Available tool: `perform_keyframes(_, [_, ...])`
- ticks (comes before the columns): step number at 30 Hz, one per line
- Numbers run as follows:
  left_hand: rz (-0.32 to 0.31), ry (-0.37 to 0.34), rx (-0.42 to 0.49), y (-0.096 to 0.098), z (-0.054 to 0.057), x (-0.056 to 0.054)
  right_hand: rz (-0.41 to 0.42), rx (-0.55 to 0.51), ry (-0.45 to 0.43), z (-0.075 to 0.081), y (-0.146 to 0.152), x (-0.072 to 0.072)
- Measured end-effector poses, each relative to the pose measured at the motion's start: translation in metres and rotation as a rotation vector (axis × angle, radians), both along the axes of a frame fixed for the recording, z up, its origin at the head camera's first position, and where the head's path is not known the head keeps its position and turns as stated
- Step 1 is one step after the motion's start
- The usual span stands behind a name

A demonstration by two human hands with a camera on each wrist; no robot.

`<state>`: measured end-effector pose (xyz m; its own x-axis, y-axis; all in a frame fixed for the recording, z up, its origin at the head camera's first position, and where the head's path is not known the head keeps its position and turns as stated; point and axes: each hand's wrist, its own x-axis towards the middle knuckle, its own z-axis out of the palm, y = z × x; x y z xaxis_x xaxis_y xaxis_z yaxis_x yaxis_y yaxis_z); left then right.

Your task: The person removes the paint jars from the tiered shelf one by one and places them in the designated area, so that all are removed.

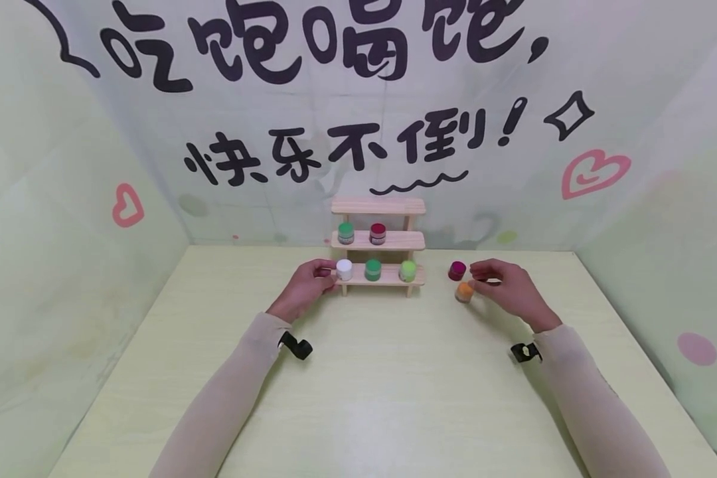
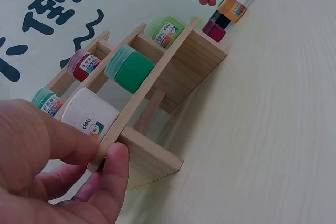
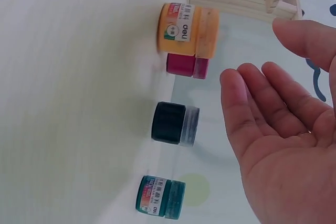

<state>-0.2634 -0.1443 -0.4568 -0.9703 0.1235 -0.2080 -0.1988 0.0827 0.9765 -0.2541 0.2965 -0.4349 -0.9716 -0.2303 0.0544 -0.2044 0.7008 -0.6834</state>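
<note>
A small three-tier wooden stand (image 1: 378, 240) stands at the back of the table. My left hand (image 1: 303, 287) pinches the left end of its bottom shelf, fingers right beside a white paint jar (image 2: 90, 114). On that shelf also sit a green jar (image 1: 373, 270) and a light green jar (image 1: 407, 271). The middle shelf carries another green jar (image 1: 346, 233) and a red jar (image 1: 378, 233). Fingers extended and holding nothing, my right hand (image 1: 510, 292) hovers beside an orange jar (image 1: 463, 292) and a magenta jar (image 1: 457, 271), right of the stand.
The right wrist view shows a black jar (image 3: 169, 123) and a teal jar (image 3: 160, 198) on the table, mostly hidden behind my right hand in the head view. Behind the stand hangs a printed cloth wall (image 1: 287, 219), with side walls left and right of the table (image 1: 358, 385).
</note>
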Motion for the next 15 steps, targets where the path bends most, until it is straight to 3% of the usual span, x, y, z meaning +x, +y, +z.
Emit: perform_keyframes(15, [0.004, -0.009, 0.010, -0.001, -0.002, -0.002, 0.007, -0.027, 0.080, 0.018, -0.024, 0.000])
